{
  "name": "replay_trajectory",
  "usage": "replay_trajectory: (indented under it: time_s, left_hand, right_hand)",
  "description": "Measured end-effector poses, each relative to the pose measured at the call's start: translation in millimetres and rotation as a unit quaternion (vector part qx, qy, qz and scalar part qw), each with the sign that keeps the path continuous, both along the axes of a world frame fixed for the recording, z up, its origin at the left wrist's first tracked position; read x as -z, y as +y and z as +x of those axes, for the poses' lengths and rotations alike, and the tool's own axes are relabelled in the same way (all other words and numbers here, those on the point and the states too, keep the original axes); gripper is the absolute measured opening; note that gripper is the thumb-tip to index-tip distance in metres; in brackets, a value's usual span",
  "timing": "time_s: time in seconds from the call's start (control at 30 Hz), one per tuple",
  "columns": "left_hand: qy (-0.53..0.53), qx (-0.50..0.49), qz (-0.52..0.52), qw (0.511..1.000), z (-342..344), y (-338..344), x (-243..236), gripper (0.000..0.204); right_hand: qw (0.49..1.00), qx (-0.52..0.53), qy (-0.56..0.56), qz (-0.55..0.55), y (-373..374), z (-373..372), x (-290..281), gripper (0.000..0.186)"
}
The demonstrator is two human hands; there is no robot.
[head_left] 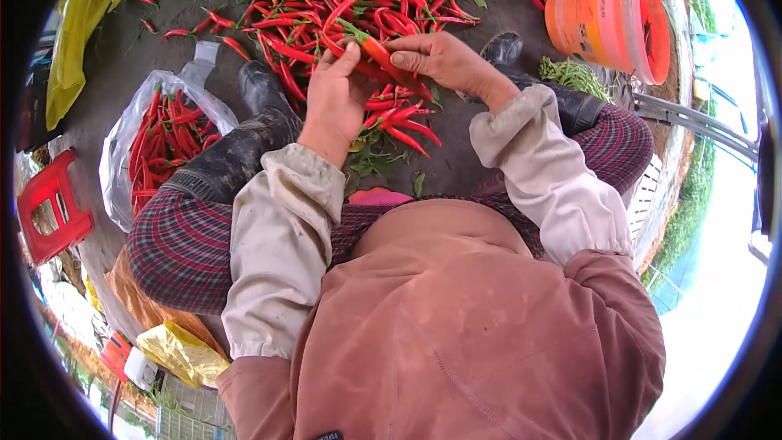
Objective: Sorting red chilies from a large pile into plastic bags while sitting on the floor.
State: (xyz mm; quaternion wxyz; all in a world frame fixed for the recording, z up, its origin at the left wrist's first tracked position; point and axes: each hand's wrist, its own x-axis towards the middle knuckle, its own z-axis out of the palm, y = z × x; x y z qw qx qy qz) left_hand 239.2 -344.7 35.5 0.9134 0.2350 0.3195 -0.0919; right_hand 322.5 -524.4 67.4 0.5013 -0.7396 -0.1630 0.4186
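Looking down from my head, the only view, I've got a red pepper (pixel 378 52) up between both hands, just over the near edge of the pile (pixel 301 15), green stem end to the left. My left hand (pixel 336 98) is at that stem end, thumb and forefinger bent in close; the lower fingers are tucked behind, so I can't tell how they lie. My right hand (pixel 448 63) comes across from the other side, thumb pressed along the red flesh, fingertips hidden beneath.

It should be next to no weight, this one. The skin's glossy, so I'd call it slick, worse if damp; the body looks firm but hollow, likely to dent or split under a hard squeeze. Best hold, I reckon: a light pinch by the stem, or just below it where the pod is thickest. The thin tip would bend or snap first.

Around me, loose peppers cover the far part of the ground (pixel 460 161). Towards its left edge sits a clear bag (pixel 116 147) with more reds in it; towards its right edge, an orange bucket (pixel 585 26) leans over, with green stalks (pixel 572 75) lying just beside it.
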Motion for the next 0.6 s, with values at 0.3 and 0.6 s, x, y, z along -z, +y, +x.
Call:
replay_trajectory:
  time_s: [0.3, 0.6]
  left_hand:
    - [0.047, -0.066, 0.053, 0.995, 15.3, 11.6, 13.0, 0.014]
    - [0.114, -0.053, 0.150, 0.981, 22.2, 5.8, 22.2, 0.027]
  right_hand:
    - [0.982, 0.163, 0.050, 0.081, -5.3, 8.1, 56.6, 0.029]
    - [0.812, -0.285, -0.411, -0.301, -74.3, -83.9, 189.4, 0.013]
